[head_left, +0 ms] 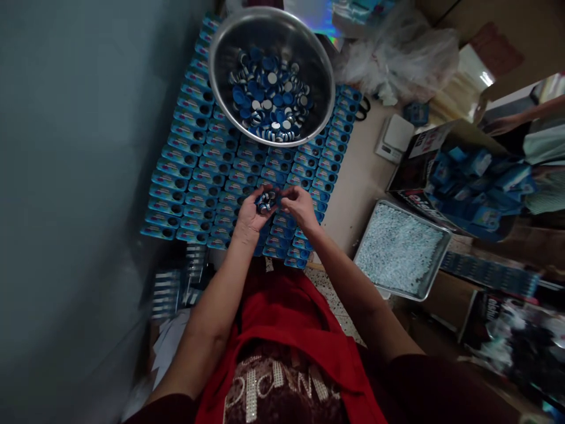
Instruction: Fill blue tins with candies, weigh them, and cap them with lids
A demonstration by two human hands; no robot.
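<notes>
My left hand point(255, 215) is cupped palm up around a handful of small round blue-and-white caps point(266, 201). Close beside its fingertips, my right hand point(299, 205) has thumb and fingers pinched together; what is between them is too small to make out. Beneath both hands lie rows of small blue printed packs point(168, 175), many with a dark round opening at one end. Beyond the hands, a steel bowl point(325, 70) rests over the rows, holding many more of the same blue, white and silvery caps point(269, 97).
To the right are a metal tray point(435, 275) of pale granules, a carton point(408, 182) full of blue packs and a small white scale point(394, 138). Scissors point(362, 109) lie by the rows. Another person's hand point(503, 125) shows at far right. A wall point(75, 176) borders the left.
</notes>
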